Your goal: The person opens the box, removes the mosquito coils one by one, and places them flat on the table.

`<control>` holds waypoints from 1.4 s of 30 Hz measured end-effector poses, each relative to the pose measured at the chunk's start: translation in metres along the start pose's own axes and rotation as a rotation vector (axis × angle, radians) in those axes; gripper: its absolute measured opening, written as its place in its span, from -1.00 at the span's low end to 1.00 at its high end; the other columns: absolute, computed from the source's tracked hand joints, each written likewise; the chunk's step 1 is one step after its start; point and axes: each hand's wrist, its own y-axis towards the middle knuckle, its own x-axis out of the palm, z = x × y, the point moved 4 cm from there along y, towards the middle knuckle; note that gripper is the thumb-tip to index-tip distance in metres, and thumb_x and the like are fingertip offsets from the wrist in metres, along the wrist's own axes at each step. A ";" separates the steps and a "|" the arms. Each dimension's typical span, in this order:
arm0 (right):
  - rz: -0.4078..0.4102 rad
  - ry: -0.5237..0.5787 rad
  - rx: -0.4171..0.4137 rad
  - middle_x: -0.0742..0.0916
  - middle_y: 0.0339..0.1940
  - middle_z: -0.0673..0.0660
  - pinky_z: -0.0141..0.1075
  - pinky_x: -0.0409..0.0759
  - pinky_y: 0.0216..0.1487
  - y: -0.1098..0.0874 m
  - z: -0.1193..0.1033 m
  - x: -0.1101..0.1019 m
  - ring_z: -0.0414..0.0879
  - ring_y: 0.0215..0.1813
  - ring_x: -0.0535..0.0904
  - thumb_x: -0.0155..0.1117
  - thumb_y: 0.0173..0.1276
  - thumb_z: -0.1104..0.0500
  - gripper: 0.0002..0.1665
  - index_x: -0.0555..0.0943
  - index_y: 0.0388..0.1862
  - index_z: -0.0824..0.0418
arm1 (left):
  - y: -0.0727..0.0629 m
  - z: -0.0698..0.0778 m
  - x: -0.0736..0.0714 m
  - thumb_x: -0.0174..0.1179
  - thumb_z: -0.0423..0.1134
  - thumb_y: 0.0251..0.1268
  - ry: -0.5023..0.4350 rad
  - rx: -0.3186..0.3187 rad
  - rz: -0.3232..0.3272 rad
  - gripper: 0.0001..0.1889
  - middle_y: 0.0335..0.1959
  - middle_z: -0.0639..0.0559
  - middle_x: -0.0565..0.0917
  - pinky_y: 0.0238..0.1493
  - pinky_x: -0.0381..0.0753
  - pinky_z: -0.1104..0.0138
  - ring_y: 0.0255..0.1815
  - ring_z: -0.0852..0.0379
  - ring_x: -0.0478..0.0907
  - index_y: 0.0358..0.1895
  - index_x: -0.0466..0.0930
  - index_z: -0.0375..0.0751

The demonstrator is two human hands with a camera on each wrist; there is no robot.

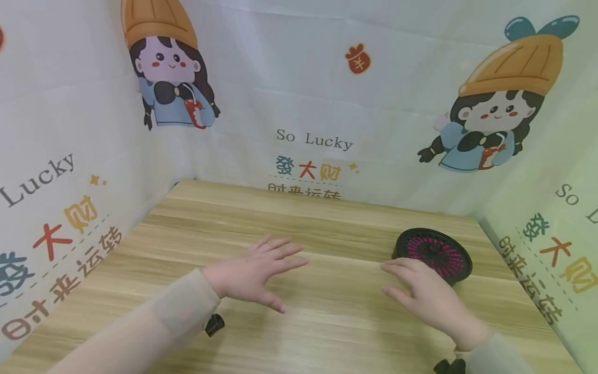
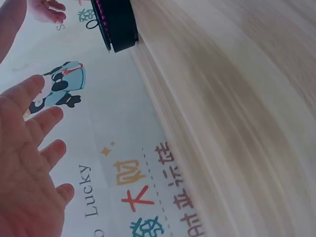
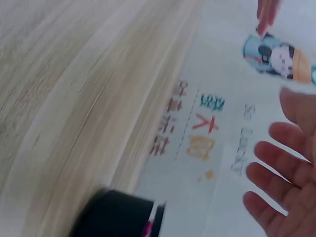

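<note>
A round black device with magenta radial slots on its top lies at the right of the table. Its dark side wall shows in the left wrist view, with a small loop beside it. Above the middle of the table, my left hand is held with fingers spread and nothing in it. My right hand is nearest the device and overlaps its near edge in the head view. In the right wrist view, the fingers of that hand are apart and hold nothing.
The wooden table meets a printed white cloth along its back, left and right sides. Black wrist mounts sit below both sleeves.
</note>
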 end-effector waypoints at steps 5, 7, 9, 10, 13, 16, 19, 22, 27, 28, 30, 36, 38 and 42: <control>0.303 0.047 0.121 0.70 -0.25 0.05 -0.40 0.57 -0.29 -0.008 0.034 -0.008 -0.20 -0.26 0.53 0.40 0.19 0.31 -0.73 0.69 -0.10 0.29 | 0.020 -0.001 0.008 0.21 0.27 0.17 -0.106 -0.092 0.095 -0.18 0.47 0.07 0.24 0.47 -0.05 -0.05 0.50 -0.04 0.05 0.47 0.21 0.04; 0.404 0.088 0.183 0.68 -0.32 0.06 -0.56 0.48 -0.35 -0.013 0.048 -0.008 -0.32 -0.33 0.46 0.37 0.19 0.36 -0.79 0.69 -0.16 0.33 | 0.028 -0.002 0.013 0.20 0.18 0.24 -0.187 -0.135 0.149 -0.28 0.41 0.06 0.34 0.45 0.05 -0.01 0.46 -0.02 0.15 0.42 0.30 -0.01; 0.479 0.134 0.261 0.67 -0.35 0.10 -0.65 0.39 -0.35 -0.018 0.062 -0.008 -0.41 -0.33 0.40 0.32 0.23 0.38 -0.83 0.68 -0.19 0.36 | 0.037 -0.002 0.019 0.19 0.12 0.29 -0.290 -0.185 0.195 -0.36 0.36 0.04 0.41 0.43 0.14 0.03 0.41 -0.01 0.24 0.38 0.36 -0.04; 0.507 0.154 0.301 0.67 -0.35 0.12 -0.67 0.38 -0.34 -0.021 0.068 -0.008 -0.45 -0.33 0.39 0.30 0.25 0.37 -0.85 0.68 -0.20 0.38 | 0.041 -0.001 0.022 0.19 0.09 0.31 -0.346 -0.206 0.214 -0.40 0.34 0.04 0.43 0.42 0.18 0.06 0.39 0.00 0.27 0.36 0.39 -0.05; 0.566 0.173 0.414 0.67 -0.36 0.16 -0.62 0.35 -0.33 -0.026 0.083 -0.009 -0.49 -0.34 0.36 0.26 0.31 0.32 -0.84 0.69 -0.20 0.40 | 0.056 0.001 0.034 0.15 0.07 0.35 -0.507 -0.271 0.244 -0.44 0.31 0.02 0.45 0.38 0.26 0.07 0.36 0.00 0.31 0.34 0.41 -0.06; 0.612 0.178 0.501 0.65 -0.38 0.07 -0.53 0.34 -0.30 -0.030 0.095 -0.011 -0.49 -0.34 0.35 0.23 0.34 0.28 -0.80 0.69 -0.21 0.42 | 0.073 0.006 0.045 0.11 0.08 0.37 -0.643 -0.317 0.254 -0.46 0.30 0.02 0.46 0.34 0.33 0.06 0.33 0.00 0.34 0.33 0.42 -0.06; 0.671 0.192 0.568 0.59 -0.43 -0.18 -0.49 0.31 -0.29 -0.036 0.109 -0.012 -0.49 -0.35 0.33 0.22 0.35 0.25 -0.76 0.68 -0.22 0.45 | 0.090 0.014 0.051 0.08 0.08 0.39 -0.745 -0.343 0.270 -0.49 0.26 0.01 0.49 0.28 0.40 0.06 0.29 0.00 0.37 0.31 0.45 -0.05; 0.727 0.229 0.640 0.49 -0.46 -0.40 -0.54 0.30 -0.31 -0.042 0.122 -0.013 -0.51 -0.38 0.34 0.21 0.37 0.22 -0.72 0.67 -0.20 0.47 | 0.107 0.023 0.057 0.08 0.08 0.40 -0.821 -0.365 0.282 -0.52 0.22 0.05 0.52 0.23 0.44 0.10 0.26 0.03 0.40 0.28 0.48 -0.04; 0.723 0.331 0.813 0.46 -0.48 -0.47 -0.59 0.31 -0.37 -0.051 0.144 -0.009 -0.46 -0.41 0.37 0.13 0.43 0.11 -0.60 0.63 -0.07 0.46 | 0.132 0.032 0.066 0.11 0.05 0.38 -0.918 -0.398 0.278 -0.52 0.18 0.10 0.55 0.19 0.48 0.16 0.21 0.08 0.44 0.26 0.49 -0.09; 0.707 0.373 0.857 0.47 -0.46 -0.44 -0.60 0.33 -0.36 -0.053 0.149 -0.007 -0.45 -0.38 0.38 0.11 0.45 0.08 -0.58 0.62 -0.04 0.45 | 0.136 0.034 0.069 0.12 0.05 0.38 -0.937 -0.404 0.274 -0.51 0.18 0.10 0.55 0.19 0.48 0.16 0.21 0.08 0.44 0.26 0.49 -0.10; 0.689 0.519 0.945 0.50 -0.38 -0.39 -0.59 0.34 -0.27 -0.056 0.157 -0.002 -0.41 -0.29 0.39 0.10 0.46 0.03 -0.56 0.59 0.01 0.39 | 0.145 0.036 0.074 0.12 0.07 0.37 -0.968 -0.418 0.265 -0.50 0.18 0.11 0.55 0.19 0.48 0.16 0.21 0.09 0.45 0.26 0.48 -0.10; 0.532 1.169 1.072 0.56 -0.15 -0.22 -0.44 0.41 -0.01 -0.064 0.171 0.016 -0.31 -0.08 0.44 -0.07 0.49 -0.21 -0.60 0.57 -0.10 0.00 | 0.168 0.043 0.087 0.12 0.08 0.36 -1.070 -0.446 0.240 -0.47 0.21 0.11 0.52 0.23 0.45 0.12 0.23 0.06 0.44 0.29 0.44 -0.10; 0.470 1.384 1.063 0.62 -0.23 -0.22 -0.43 0.45 -0.02 -0.065 0.173 0.020 -0.31 -0.12 0.50 -0.12 0.50 -0.23 -0.58 0.60 -0.22 -0.04 | 0.175 0.047 0.088 0.14 0.06 0.35 -1.107 -0.459 0.251 -0.47 0.22 0.08 0.52 0.25 0.44 0.11 0.24 0.04 0.44 0.30 0.44 -0.11; 0.491 1.663 1.107 0.66 -0.43 -0.15 -0.44 0.51 -0.18 -0.066 0.173 0.024 -0.29 -0.30 0.56 0.03 0.47 -0.14 -0.62 0.61 -0.44 0.01 | 0.185 0.053 0.088 0.17 0.03 0.34 -1.178 -0.496 0.281 -0.47 0.23 0.05 0.52 0.27 0.42 0.09 0.25 -0.01 0.43 0.30 0.44 -0.11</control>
